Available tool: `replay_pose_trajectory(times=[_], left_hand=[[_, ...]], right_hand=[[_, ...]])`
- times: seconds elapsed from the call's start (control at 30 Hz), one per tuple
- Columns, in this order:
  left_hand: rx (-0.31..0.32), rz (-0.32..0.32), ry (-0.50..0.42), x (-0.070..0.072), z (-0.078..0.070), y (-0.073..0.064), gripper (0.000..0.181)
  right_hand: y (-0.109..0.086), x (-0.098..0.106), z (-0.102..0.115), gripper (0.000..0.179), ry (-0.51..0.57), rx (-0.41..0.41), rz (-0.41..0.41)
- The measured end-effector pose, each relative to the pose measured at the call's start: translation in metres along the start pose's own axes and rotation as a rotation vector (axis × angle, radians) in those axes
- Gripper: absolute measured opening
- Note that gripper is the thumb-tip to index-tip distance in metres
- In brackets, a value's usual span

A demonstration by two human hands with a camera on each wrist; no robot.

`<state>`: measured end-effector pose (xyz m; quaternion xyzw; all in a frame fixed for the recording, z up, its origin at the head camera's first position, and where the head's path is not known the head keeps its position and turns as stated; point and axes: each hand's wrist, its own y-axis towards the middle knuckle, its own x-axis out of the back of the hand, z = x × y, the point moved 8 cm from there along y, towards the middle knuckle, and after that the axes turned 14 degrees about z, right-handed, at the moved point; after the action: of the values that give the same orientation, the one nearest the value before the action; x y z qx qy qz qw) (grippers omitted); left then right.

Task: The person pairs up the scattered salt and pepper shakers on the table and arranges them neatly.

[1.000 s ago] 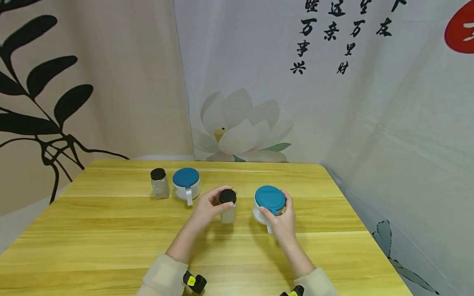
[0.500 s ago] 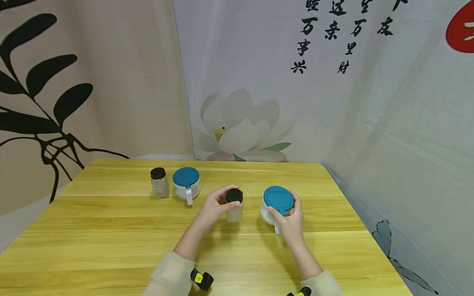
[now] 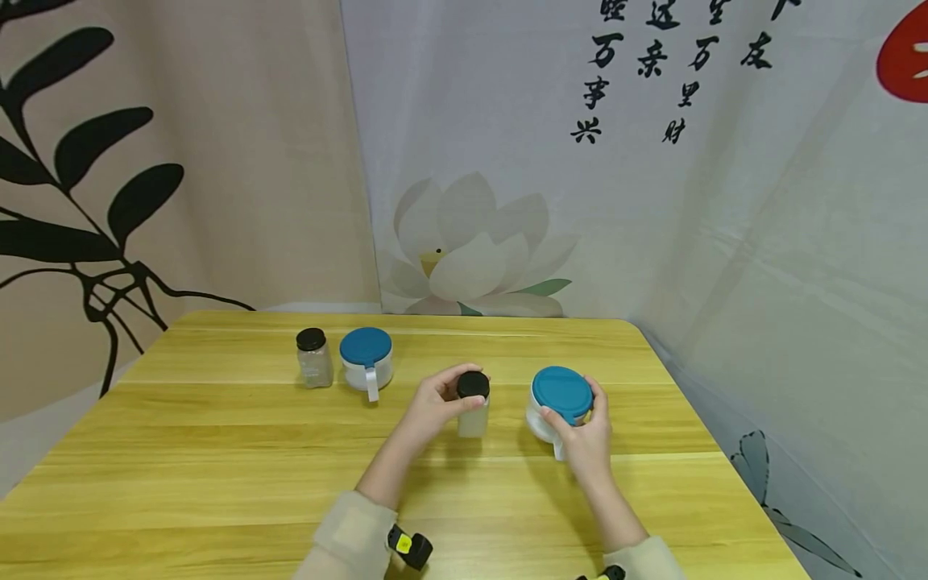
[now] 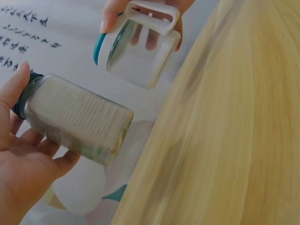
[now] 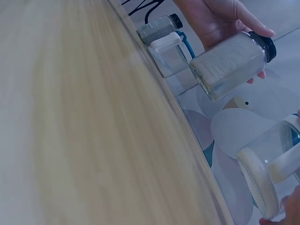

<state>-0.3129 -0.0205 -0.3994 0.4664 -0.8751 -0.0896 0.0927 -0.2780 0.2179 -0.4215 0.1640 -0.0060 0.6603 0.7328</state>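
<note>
Head view: we look down on two forearms converging over a wooden table [image 3: 217,459], the left slanting up and rightward, the right up and leftward.
Left hand: we see the left hand [image 3: 431,407] curled about the upper part of a black-capped jar [image 3: 473,423], partly closed to the jar's width; thumb on the near side by the cap, fingers round behind.
Right hand: we see the right hand [image 3: 590,443] spread round a blue-lidded jar [image 3: 561,392], thumb on its near left side by the lid, a finger along the far right; gap filled by the jar.
Held jars: both hang above the tabletop, near each other but apart; from the wrist views we make out air beneath them. The black-capped one is roughly upright, its glass cloudy; the other's pale handle [image 3: 557,448] faces the person.
Wrists: we note pale sleeves [image 3: 351,528] and, by the left cuff, a small black device [image 3: 413,549] with a yellow patch.
Far left of table: a second black-capped jar [image 3: 315,370] and a second blue-lidded jar [image 3: 368,374] stand upright, just beside each other.
Backdrop: we find printed cloth, with a pale lotus [image 3: 478,250] and dark leaves [image 3: 145,205].
</note>
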Motion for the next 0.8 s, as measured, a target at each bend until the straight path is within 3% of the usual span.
replay_pose_trajectory(times=[0.67,0.8], left_hand=[[-0.059,0.026,-0.013,-0.023,0.001,0.014,0.044],[-0.028,0.03,-0.025,-0.029,-0.012,0.012,0.042]], right_hand=[[-0.004,0.018,-0.003,0.087,-0.023,-0.016,-0.011],[-0.004,0.021,-0.007,0.088,-0.019,-0.031,-0.004]])
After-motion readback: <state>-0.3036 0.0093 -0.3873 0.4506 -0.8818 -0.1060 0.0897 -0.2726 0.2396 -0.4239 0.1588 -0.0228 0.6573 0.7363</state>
